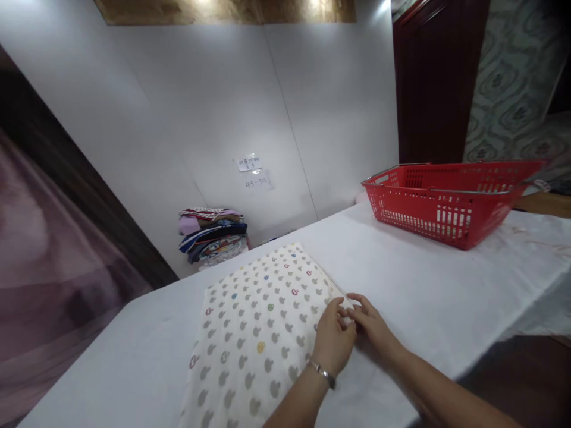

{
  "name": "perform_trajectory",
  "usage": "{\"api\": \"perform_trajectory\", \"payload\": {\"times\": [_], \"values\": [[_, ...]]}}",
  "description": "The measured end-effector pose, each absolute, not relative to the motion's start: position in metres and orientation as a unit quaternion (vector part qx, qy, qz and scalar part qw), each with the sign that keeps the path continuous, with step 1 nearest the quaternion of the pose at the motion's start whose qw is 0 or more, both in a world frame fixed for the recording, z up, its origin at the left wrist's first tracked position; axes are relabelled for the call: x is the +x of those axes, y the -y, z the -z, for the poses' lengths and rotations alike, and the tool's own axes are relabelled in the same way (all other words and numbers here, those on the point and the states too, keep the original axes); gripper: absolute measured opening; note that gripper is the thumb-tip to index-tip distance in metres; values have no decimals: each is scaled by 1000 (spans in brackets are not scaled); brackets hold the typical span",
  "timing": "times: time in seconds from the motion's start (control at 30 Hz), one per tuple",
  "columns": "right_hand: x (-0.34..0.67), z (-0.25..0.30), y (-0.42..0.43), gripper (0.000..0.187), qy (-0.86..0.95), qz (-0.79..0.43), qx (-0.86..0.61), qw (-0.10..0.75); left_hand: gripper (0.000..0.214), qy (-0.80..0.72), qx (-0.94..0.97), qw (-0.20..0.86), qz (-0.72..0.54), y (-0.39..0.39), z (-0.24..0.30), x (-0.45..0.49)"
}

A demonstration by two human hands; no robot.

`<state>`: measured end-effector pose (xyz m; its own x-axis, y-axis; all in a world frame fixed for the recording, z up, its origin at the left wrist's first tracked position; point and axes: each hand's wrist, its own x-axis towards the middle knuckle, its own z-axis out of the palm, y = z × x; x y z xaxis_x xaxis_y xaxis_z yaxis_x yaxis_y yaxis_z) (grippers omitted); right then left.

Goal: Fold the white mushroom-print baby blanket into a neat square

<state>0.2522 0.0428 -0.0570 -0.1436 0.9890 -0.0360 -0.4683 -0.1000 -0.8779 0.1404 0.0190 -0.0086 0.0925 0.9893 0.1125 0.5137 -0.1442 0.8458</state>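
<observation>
A white cloth (250, 324) printed with small grey and coloured mouse-head shapes lies flat, apparently folded, on the white-covered table (401, 285). At its right edge, my left hand (334, 336), with a bracelet at the wrist, has its fingers curled and pinches the cloth's border. Close against it, my right hand (372, 324) holds the same edge between thumb and fingers. The fingertips of both hands nearly meet there, and the bit of cloth between them is partly hidden.
A red plastic basket (446, 205) with metal handles stands at the table's back right. Behind the far edge is a pile of folded clothes (214, 235), below paper notes (256, 180) on the white wall. Pinkish fabric (49, 285) hangs at left.
</observation>
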Motion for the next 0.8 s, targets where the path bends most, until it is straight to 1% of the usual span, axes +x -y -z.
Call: {"api": "perform_trajectory", "payload": {"times": [0.03,0.13,0.2,0.3,0.37,0.4,0.5,0.63,0.73,0.8], "values": [[253,58,-44,44,376,-659,-351,549,44,-559,675,319,-361,-14,8,134],[256,58,-44,46,375,-656,-395,523,25,-538,725,278,-328,4,6,98],[259,57,-42,48,375,-641,-429,514,17,-565,730,241,-300,19,4,61],[265,58,-40,50,384,-633,-458,493,18,-683,667,133,-267,49,6,-8],[269,59,-41,52,388,-637,-470,472,24,-783,585,60,-205,73,10,-52],[270,59,-41,52,390,-641,-474,460,29,-824,538,43,-172,85,12,-69],[270,57,-43,54,395,-651,-482,433,42,-891,432,52,-129,110,19,-101],[265,53,-45,56,412,-637,-498,421,61,-911,375,70,-155,113,28,-104],[268,52,-49,54,448,-607,-508,416,61,-903,371,129,-172,108,29,-106],[276,53,-52,55,481,-557,-533,419,58,-895,379,159,-176,109,28,-115]]}}
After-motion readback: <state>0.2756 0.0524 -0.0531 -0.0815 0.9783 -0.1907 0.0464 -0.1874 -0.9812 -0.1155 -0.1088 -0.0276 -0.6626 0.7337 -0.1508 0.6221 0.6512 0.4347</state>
